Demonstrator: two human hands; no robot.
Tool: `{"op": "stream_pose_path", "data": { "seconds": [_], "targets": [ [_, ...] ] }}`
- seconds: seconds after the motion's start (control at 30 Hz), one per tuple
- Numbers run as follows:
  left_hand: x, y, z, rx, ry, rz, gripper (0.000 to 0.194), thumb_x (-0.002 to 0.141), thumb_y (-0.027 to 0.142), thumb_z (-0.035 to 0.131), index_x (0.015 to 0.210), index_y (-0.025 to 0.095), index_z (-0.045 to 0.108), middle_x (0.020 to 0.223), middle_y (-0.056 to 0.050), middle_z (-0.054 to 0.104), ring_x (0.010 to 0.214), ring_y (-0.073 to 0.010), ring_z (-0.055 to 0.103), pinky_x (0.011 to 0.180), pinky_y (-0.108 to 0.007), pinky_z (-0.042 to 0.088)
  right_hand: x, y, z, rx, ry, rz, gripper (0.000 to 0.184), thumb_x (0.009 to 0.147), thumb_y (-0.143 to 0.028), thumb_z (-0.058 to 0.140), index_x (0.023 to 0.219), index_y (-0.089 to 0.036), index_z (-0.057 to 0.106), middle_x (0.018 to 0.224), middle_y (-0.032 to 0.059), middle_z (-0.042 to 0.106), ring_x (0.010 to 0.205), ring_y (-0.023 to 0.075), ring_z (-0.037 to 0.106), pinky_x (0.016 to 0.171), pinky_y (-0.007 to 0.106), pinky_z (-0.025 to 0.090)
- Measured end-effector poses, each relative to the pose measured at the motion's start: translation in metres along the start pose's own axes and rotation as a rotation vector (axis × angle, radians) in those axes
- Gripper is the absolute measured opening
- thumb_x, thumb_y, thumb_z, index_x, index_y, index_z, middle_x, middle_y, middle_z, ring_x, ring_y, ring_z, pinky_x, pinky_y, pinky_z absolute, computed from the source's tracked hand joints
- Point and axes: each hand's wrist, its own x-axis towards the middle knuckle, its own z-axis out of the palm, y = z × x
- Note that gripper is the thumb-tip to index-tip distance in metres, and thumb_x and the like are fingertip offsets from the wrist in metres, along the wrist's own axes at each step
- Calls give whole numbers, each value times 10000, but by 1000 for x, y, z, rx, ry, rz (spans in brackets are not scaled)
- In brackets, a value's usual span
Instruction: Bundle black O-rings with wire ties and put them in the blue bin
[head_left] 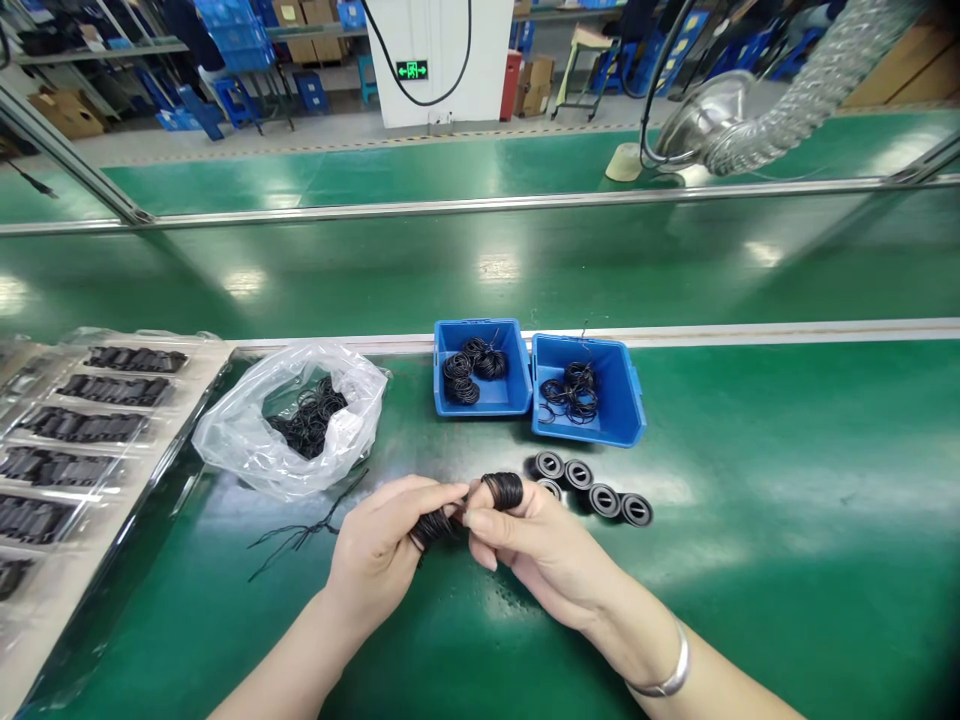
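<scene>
My left hand (379,545) is closed around a bundle of thin black O-rings (436,528). My right hand (551,550) meets it fingertip to fingertip, its thumb and fingers pinched. A stack of black O-rings (504,490) sits around a finger of my right hand. What lies exactly between the fingertips is hidden. Left of my hands, a clear plastic bag (225,430) stands with its mouth spread, holding a tangled heap of black rings (311,418). Several loose black strands (300,535) lie on the green table beside my left hand.
Two blue bins (484,407) with bundled rings stand beyond my hands. Several round black parts (604,500) lie right of my right hand. Trays of black parts (82,425) line the left edge. A metal rail (480,207) crosses behind; a duct (810,100) hangs upper right.
</scene>
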Motion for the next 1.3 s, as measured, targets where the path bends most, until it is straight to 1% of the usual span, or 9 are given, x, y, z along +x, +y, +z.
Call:
{"op": "stream_pose_path", "data": {
  "seconds": [0.17, 0.33, 0.43, 0.6, 0.7, 0.83, 1.0, 1.13, 1.3],
  "targets": [
    [0, 6, 3, -223, 71, -181, 299, 917, 68, 603, 1088, 267, 747, 948, -11, 765, 848, -150, 739, 804, -247, 593, 2, 1, 1, 222, -12, -13, 147, 869, -235, 757, 775, -141, 692, 630, -34, 503, 636, 98, 504, 568, 212, 414],
    [5, 7, 1, -440, 216, -523, 154, 964, 216, 590, 1005, 230, 738, 994, -20, 765, 833, -177, 772, 761, -283, 650, 8, -5, -2, 348, 88, -70, 129, 898, -270, 723, 888, -142, 737, 1033, 69, 697, 878, 170, 686, 641, 222, 564],
    [7, 5, 0, -443, 177, -618, 116, 933, 238, 641, 985, 205, 739, 904, -16, 782, 821, -173, 774, 781, -269, 647, 10, -5, -5, 372, 109, -69, 183, 898, -303, 724, 874, -123, 749, 1051, 113, 735, 897, 184, 723, 693, 223, 595],
    [6, 4, 1, -460, 54, -635, 118, 921, 210, 647, 1005, 176, 723, 883, -32, 801, 827, -182, 781, 809, -270, 634, 10, -2, -7, 348, 145, -102, 126, 872, -252, 752, 864, -127, 758, 1043, 107, 743, 890, 167, 714, 727, 225, 584],
    [4, 4, 2, -453, 15, -624, 126, 928, 209, 633, 1010, 176, 722, 925, -42, 805, 861, -197, 783, 824, -291, 633, 9, -3, -6, 268, 132, -110, 152, 895, -275, 727, 827, -141, 749, 915, 56, 713, 794, 131, 663, 682, 223, 540],
    [0, 2, 0, -373, -16, -569, 173, 941, 193, 599, 1057, 189, 728, 958, -47, 806, 882, -209, 781, 858, -337, 626, 7, -2, -3, 2, 190, -139, 210, 890, -361, 729, 833, -161, 763, 611, -31, 541, 587, 93, 503, 596, 235, 431],
    [0, 2, 0, -168, -10, -419, 230, 902, 137, 611, 1040, 237, 766, 933, -17, 806, 835, -175, 766, 814, -289, 612, 6, 2, -3, -377, 234, -280, 159, 803, -378, 801, 878, -239, 811, 705, -10, 595, 658, 136, 517, 675, 306, 413],
    [3, 3, -2, -32, -7, -351, 285, 849, 96, 638, 1019, 264, 794, 970, -13, 811, 890, -182, 753, 831, -274, 594, 5, 2, -3, -633, 241, -351, 86, 788, -335, 808, 824, -258, 821, 702, -14, 552, 700, 157, 519, 718, 331, 391],
    [3, 4, -3, -212, -54, -446, 254, 880, 140, 634, 1033, 265, 795, 907, -18, 802, 787, -178, 766, 768, -283, 625, 5, 0, -1, -393, 147, -231, 154, 813, -328, 797, 724, -203, 783, 672, -9, 577, 662, 139, 524, 671, 303, 391]
  ]
}}
